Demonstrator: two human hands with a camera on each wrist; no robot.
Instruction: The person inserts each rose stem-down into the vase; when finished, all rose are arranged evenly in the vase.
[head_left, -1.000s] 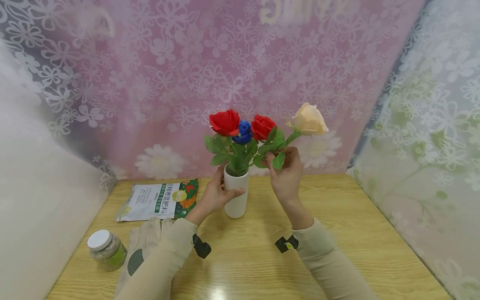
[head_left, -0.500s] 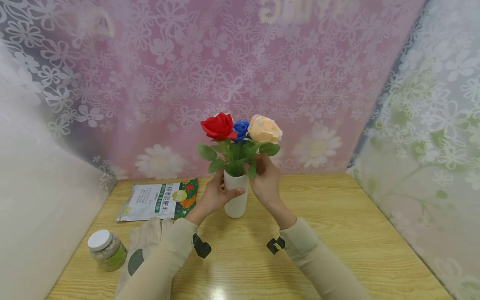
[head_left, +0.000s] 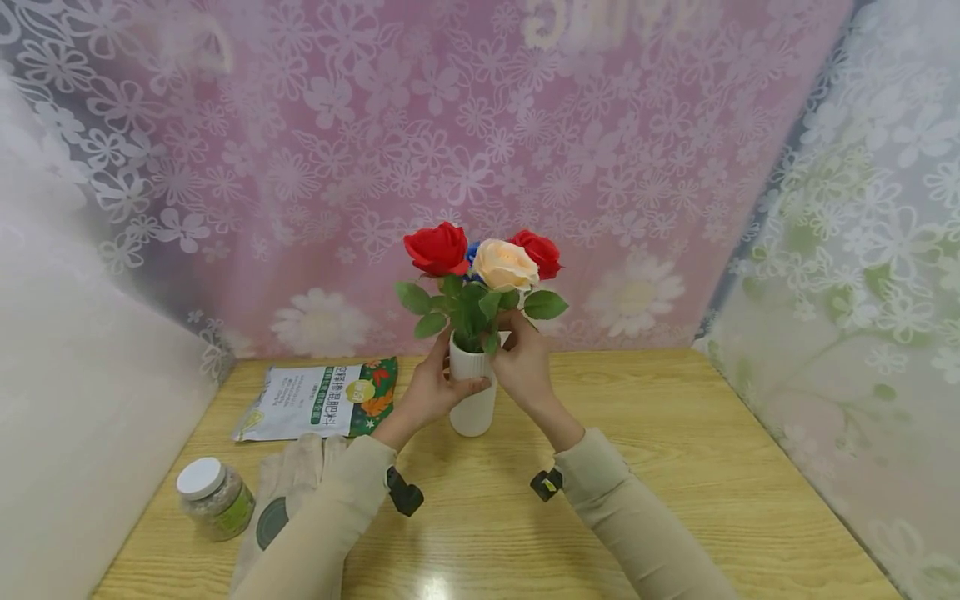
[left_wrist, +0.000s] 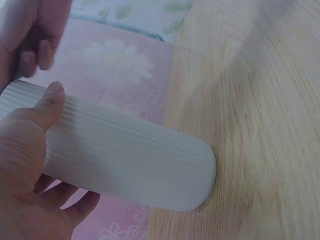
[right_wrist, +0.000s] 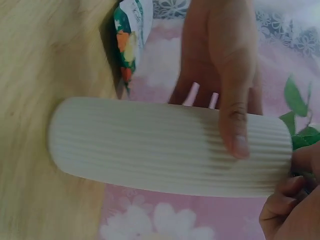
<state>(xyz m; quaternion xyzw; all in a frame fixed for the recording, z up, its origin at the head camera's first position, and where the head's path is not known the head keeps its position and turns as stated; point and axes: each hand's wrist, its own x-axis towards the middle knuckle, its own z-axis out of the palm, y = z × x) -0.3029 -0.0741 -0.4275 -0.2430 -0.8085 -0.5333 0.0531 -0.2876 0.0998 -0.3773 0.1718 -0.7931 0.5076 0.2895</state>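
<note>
A ribbed white vase (head_left: 472, 404) stands upright on the table. My left hand (head_left: 431, 392) grips it near the top, thumb across the front, as the left wrist view of the vase (left_wrist: 130, 150) also shows. At the rim, my right hand (head_left: 522, 362) pinches the stem of a cream rose (head_left: 506, 265), whose bloom sits in front of the others. Two red roses, one at left (head_left: 437, 249) and another red rose (head_left: 538, 252) at right, and a mostly covered blue rose (head_left: 472, 252) stand in the vase. The pinched stem is largely hidden by my fingers.
Left of the vase lies a fertilizer bag (head_left: 315, 402). Nearer, a lidded jar (head_left: 217, 500) stands beside beige gloves (head_left: 288, 475), partly under my left forearm. A pink floral backdrop (head_left: 360, 167) rises behind the wooden table (head_left: 675, 467).
My right hand has brought the cream rose from the right, leftward and down to the vase's mouth. The right red rose shows again beside it. My left hand keeps its grip.
</note>
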